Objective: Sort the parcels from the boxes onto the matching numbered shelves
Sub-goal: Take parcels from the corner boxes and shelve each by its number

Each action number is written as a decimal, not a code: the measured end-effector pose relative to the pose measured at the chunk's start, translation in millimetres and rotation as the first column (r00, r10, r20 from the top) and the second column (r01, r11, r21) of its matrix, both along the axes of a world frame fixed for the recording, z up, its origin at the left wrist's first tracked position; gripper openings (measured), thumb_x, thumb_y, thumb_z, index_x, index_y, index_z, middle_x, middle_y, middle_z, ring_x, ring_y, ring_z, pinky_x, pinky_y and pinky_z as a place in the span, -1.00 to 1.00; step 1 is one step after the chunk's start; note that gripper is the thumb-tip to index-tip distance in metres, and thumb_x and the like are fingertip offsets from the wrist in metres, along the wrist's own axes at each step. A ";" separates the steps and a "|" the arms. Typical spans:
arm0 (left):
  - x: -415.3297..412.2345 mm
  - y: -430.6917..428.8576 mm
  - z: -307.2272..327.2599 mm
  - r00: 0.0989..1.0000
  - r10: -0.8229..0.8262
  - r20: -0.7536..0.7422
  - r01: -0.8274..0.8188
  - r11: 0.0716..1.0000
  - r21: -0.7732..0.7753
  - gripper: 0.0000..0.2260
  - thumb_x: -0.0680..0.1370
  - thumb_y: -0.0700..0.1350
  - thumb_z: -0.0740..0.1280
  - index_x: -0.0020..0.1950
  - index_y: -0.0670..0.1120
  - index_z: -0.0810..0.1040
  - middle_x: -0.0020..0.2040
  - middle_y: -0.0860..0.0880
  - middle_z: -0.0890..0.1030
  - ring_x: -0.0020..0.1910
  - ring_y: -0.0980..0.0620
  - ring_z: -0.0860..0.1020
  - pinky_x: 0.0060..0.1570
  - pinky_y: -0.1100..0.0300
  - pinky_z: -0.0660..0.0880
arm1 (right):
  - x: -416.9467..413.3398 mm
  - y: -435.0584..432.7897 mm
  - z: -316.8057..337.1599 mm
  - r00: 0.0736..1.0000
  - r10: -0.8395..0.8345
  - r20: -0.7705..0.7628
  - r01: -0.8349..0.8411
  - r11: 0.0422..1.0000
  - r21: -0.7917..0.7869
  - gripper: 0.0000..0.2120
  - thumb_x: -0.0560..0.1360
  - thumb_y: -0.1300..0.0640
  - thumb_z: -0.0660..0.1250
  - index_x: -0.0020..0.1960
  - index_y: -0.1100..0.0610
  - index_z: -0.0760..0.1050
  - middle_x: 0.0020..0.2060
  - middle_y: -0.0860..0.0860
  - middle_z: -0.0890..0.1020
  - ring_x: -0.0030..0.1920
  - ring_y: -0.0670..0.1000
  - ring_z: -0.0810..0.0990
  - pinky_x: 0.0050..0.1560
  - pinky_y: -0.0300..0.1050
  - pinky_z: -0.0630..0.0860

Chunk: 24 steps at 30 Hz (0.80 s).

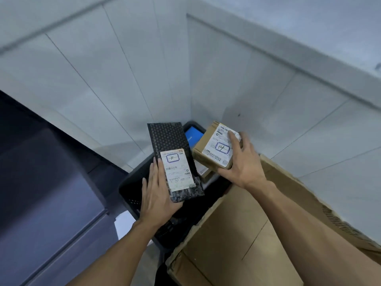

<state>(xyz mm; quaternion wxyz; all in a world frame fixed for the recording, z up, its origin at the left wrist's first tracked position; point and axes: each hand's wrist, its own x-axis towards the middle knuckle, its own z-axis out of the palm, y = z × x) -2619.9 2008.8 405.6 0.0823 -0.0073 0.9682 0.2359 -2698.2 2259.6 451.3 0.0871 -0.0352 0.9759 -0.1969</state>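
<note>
Torn corrugated carton (233, 230), left grip (158, 195) holding black bubble mailer (169, 139) — right grip (245, 162) clasping brown box (206, 141)

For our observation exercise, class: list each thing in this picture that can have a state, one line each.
left hand: grips the black mailer.
right hand: fingers curled round the small parcel.
black mailer: held above the crate, label facing the camera.
small parcel: held up, label marked 14 showing.
black crate: open, parcels inside.
large cardboard box: flaps loose, inside hidden.
</note>
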 end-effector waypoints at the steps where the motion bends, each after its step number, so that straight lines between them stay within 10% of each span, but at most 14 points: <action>1: -0.2 3.4 13.5 1.000 -0.021 -0.014 0.021 1.000 -0.001 0.17 0.36 0.44 0.36 0.62 -0.10 -0.28 0.64 -0.05 -0.19 0.61 0.01 -0.22 0.52 -0.20 -0.05 | 4.2 5.9 14.3 1.000 -0.014 -0.010 0.014 1.000 0.002 0.06 0.32 -0.24 0.49 0.60 0.09 0.02 0.52 0.17 0.11 0.41 0.25 0.27 0.38 0.19 0.34; 11: 18.5 12.6 128.4 0.976 -0.182 -0.117 0.180 0.983 -0.022 0.18 0.26 0.68 0.00 0.61 -0.04 -0.31 0.64 -0.02 -0.18 0.61 0.00 -0.17 0.55 -0.20 -0.01 | 59.6 55.6 121.8 0.997 -0.064 -0.046 0.064 0.998 0.007 0.12 0.16 -0.42 0.15 0.61 0.06 0.05 0.54 0.16 0.11 0.40 0.26 0.31 0.36 0.16 0.37; 24: 50.9 -11.4 218.9 0.940 -0.299 -0.166 0.291 0.954 -0.070 0.21 0.31 0.52 0.33 0.59 0.02 -0.39 0.62 0.05 -0.30 0.57 0.11 -0.32 0.54 -0.10 -0.20 | 109.0 43.4 223.4 0.993 -0.027 -0.111 0.029 1.000 0.012 0.09 0.21 -0.32 0.32 0.61 0.02 0.00 0.56 0.13 0.05 0.45 0.22 0.28 0.40 0.11 0.36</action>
